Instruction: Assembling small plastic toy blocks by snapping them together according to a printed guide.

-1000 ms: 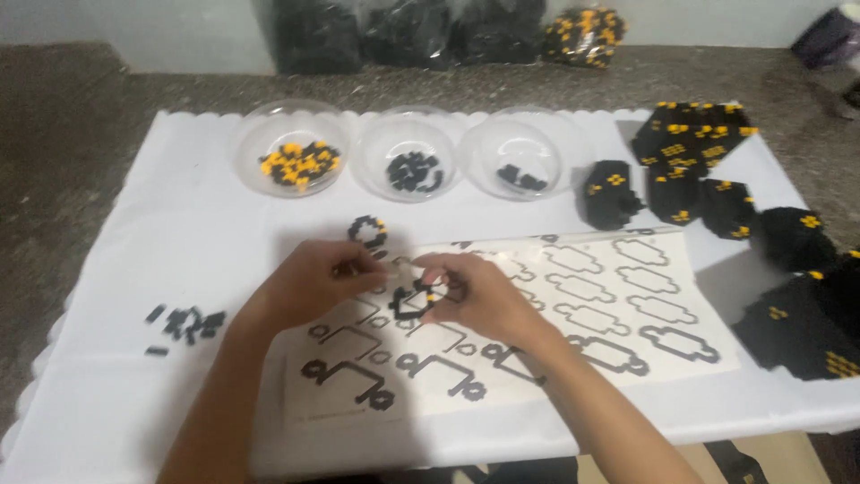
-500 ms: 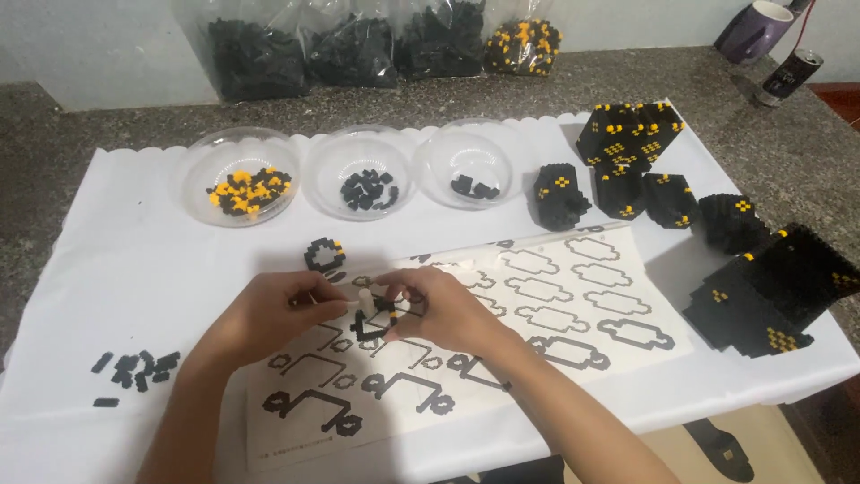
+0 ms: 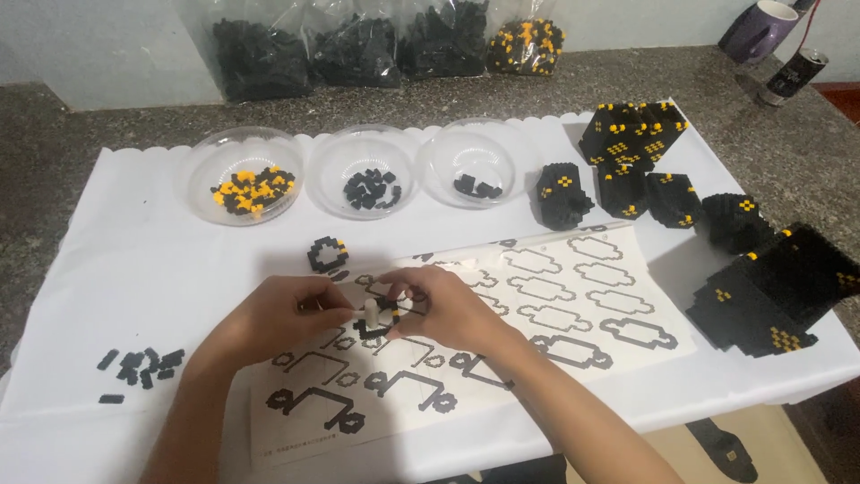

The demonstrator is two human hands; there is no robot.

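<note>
1. At the near edge of the white cloth (image 3: 134, 269), the printed pattern sheet (image 3: 573, 314) lies flat, and over its left half the left hand (image 3: 269, 321) and right hand (image 3: 448, 309) meet. The fingers of both are pinched together on 1 small black-and-yellow brick piece (image 3: 374, 324), with a small white tool (image 3: 367, 314) upright between them; which hand holds the tool I cannot tell.
2. The piece looks very light and rigid, but, being made of tiny pressed-together bricks, it would likely snap apart under a squeeze. It seems best taken by its outer edges with the fingertips and kept low over the sheet.
3. Just beyond the hands, 1 small ring-shaped brick piece (image 3: 328, 254) sits on the cloth, apart from them.
4. To the left, loose black bricks (image 3: 139, 366) lie scattered, too small to count.
5. Further back stand 3 clear bowls: the left bowl (image 3: 240, 186) with yellow and black bricks, the middle bowl (image 3: 371, 184) and the right bowl (image 3: 477, 175) with black ones.
6. To the right, about 7 finished black blocks (image 3: 627, 134) with yellow marks are grouped; the exact count is unclear where they touch.
7. Farthest away, 4 clear bags (image 3: 358, 49) of bricks line the wall, and 1 purple mug (image 3: 757, 29) and 1 can (image 3: 793, 73) stand in the right corner.
</note>
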